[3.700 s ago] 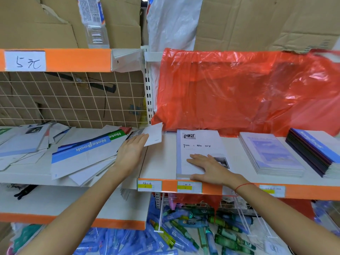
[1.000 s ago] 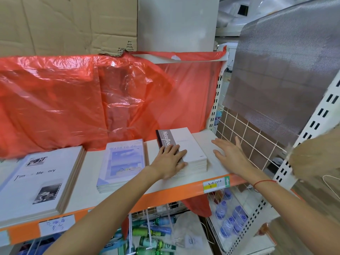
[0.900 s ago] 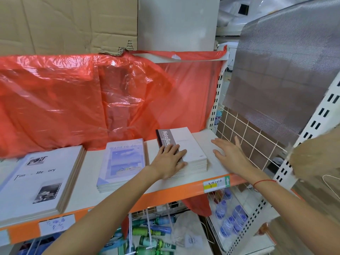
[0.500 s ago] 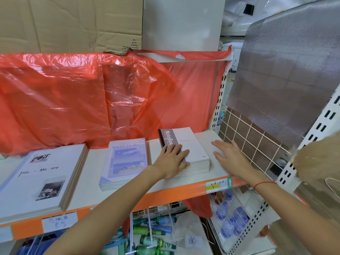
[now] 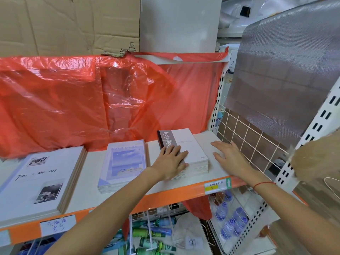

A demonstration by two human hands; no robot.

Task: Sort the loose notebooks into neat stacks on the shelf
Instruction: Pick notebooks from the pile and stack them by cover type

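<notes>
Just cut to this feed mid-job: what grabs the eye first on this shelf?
The crumpled red plastic sheet draped across the back of the shelf dominates. In front of it lie three notebook stacks; the left hand rests flat on the rightmost stack, while the right hand lies open on the bare shelf beside it.

A crumpled red plastic sheet hung across the back of the bay, below flattened cardboard. At the right, a grey mesh panel covered part of a wire grid. Below, small water bottles sat in a wire basket, beside green and blue tubes. A yellow price label was stuck to the orange edge.
</notes>
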